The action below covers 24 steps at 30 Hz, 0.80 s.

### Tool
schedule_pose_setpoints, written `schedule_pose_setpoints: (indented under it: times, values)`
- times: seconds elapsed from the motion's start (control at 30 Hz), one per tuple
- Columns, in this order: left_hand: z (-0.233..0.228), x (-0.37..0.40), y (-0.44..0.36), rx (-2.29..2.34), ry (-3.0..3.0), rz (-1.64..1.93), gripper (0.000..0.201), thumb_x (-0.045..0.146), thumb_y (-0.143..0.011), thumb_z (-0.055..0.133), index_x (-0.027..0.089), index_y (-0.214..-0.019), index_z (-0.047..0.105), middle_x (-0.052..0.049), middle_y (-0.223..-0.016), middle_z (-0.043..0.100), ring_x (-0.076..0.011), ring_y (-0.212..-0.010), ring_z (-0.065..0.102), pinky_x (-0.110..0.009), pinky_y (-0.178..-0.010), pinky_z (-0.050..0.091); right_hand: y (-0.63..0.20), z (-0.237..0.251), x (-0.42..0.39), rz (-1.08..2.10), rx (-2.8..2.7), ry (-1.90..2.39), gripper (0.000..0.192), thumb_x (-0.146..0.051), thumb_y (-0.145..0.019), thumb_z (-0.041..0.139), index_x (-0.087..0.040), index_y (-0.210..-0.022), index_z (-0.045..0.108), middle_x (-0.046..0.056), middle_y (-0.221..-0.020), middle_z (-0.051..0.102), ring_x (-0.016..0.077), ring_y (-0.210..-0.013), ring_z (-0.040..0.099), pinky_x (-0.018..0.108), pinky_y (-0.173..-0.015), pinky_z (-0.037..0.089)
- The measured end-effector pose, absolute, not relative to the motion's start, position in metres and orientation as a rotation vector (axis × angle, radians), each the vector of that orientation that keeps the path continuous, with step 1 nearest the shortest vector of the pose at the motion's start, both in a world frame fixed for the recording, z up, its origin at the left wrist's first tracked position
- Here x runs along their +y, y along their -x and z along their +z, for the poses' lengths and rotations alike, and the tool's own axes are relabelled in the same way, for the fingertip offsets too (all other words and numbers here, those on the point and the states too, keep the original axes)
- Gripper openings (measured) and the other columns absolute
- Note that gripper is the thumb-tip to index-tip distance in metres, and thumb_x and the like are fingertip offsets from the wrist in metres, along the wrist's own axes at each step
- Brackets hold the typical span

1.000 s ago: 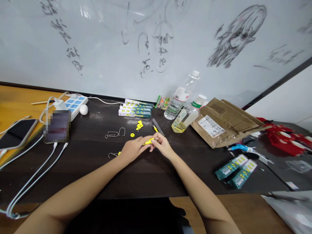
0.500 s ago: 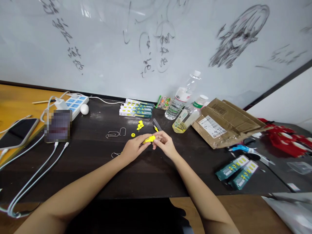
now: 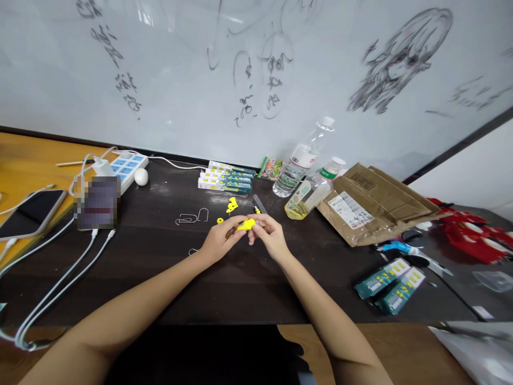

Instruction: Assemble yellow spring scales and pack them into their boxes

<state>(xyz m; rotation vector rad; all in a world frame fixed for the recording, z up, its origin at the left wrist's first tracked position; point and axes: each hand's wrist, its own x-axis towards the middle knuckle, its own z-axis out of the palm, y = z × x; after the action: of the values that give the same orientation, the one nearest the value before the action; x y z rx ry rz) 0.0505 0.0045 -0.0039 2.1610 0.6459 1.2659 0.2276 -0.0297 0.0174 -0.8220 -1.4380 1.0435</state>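
Left hand (image 3: 218, 241) and right hand (image 3: 267, 235) pinch the small yellow part (image 3: 245, 225) between closed fingertips above the dark table (image 3: 160, 267); steady, aligned pressure seems advisable.

Both my bare forearms reach forward and angle inward. My left hand (image 3: 218, 243) and right hand (image 3: 269, 235) meet fingertip to fingertip, fingers curled in a pinch, wrists held low.
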Motion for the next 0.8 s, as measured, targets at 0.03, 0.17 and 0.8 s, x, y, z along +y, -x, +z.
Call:
schedule_pose_setpoints:
  times: [0.03, 0.17, 0.8]
  values:
    - [-0.004, 0.005, -0.051, 0.644, -2.107, 1.283, 0.032, 0.034, -0.091, 0.049, 0.018, -0.118, 0.057, -0.002, -0.084, 0.066, -0.0099, -0.066, 0.058, -0.021, -0.064, 0.047, -0.225, 0.019, -0.028, 1.041, -1.436, 0.818, 0.025, -0.033, -0.084, 0.062, -0.019, -0.104, 0.062, -0.003, -0.062, 0.061, 0.0084, -0.047, 0.056, 0.023, -0.047, 0.051]
    - [-0.004, 0.005, -0.051, 0.646, -1.948, 1.330, 0.032, 0.035, -0.092, 0.048, 0.018, -0.117, 0.056, 0.001, -0.072, 0.061, -0.0069, -0.053, 0.051, -0.019, -0.055, 0.043, -0.216, 0.029, -0.020, 1.027, -1.473, 0.819, 0.023, -0.033, -0.085, 0.060, -0.018, -0.103, 0.063, -0.003, -0.061, 0.060, 0.0081, -0.047, 0.055, 0.022, -0.047, 0.049]
    - [-0.005, 0.006, -0.056, 0.695, -2.071, 1.209, 0.036, 0.037, -0.090, 0.051, 0.021, -0.122, 0.055, 0.001, -0.080, 0.064, -0.0081, -0.058, 0.052, -0.020, -0.061, 0.044, -0.225, 0.020, -0.021, 1.033, -1.336, 0.884, 0.024, -0.037, -0.077, 0.068, -0.019, -0.087, 0.056, -0.006, -0.056, 0.058, 0.0074, -0.042, 0.052, 0.020, -0.041, 0.048]
